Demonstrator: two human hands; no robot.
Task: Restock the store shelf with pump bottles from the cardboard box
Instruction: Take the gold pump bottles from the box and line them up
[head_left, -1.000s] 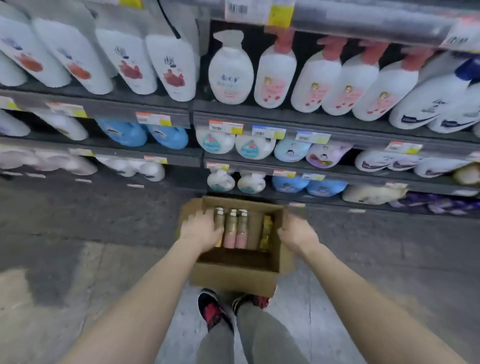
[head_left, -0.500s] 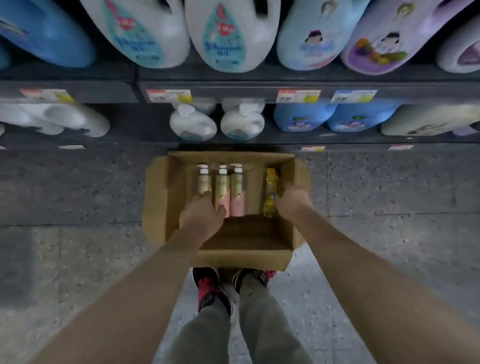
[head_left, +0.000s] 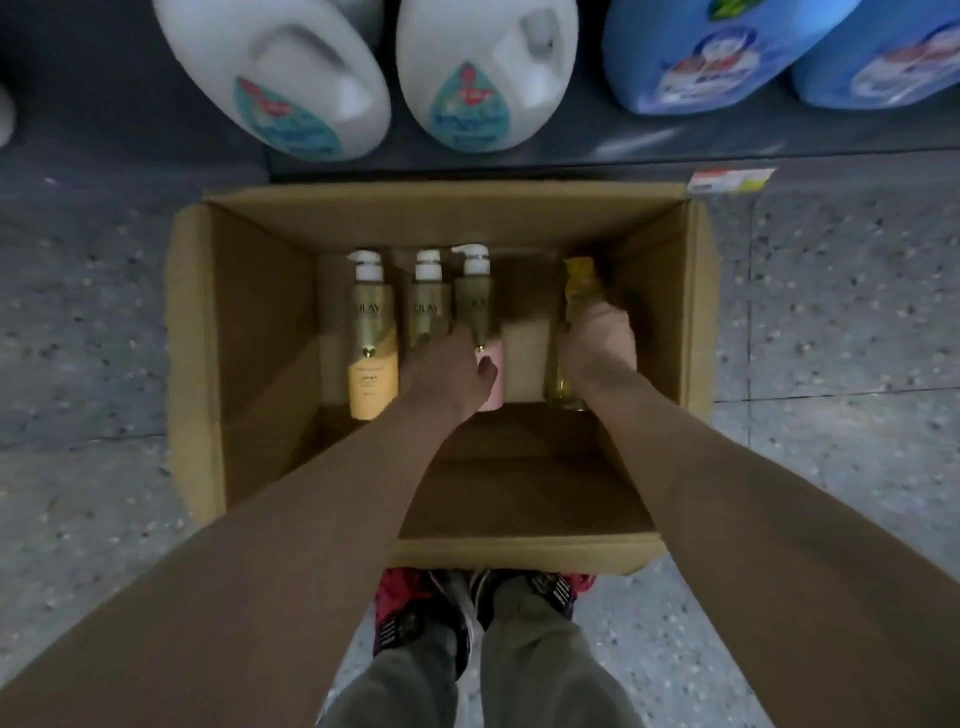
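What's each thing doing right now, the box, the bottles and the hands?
cardboard box: on the floor, flaps open.
yellow-bottomed pump bottle: in the box, untouched.
middle pump bottle: in the box, under the left hand.
pink-bottomed pump bottle: in the box, thumb on it.
yellow bottle: in the box, gripped.
left hand: on two bottles, grip unclear.
right hand: curled round the yellow bottle.

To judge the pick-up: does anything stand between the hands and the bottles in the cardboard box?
Nothing visible does. The cardboard box is open on top; the left hand touches the pump bottles, and the right hand grips the yellow bottle beside them.
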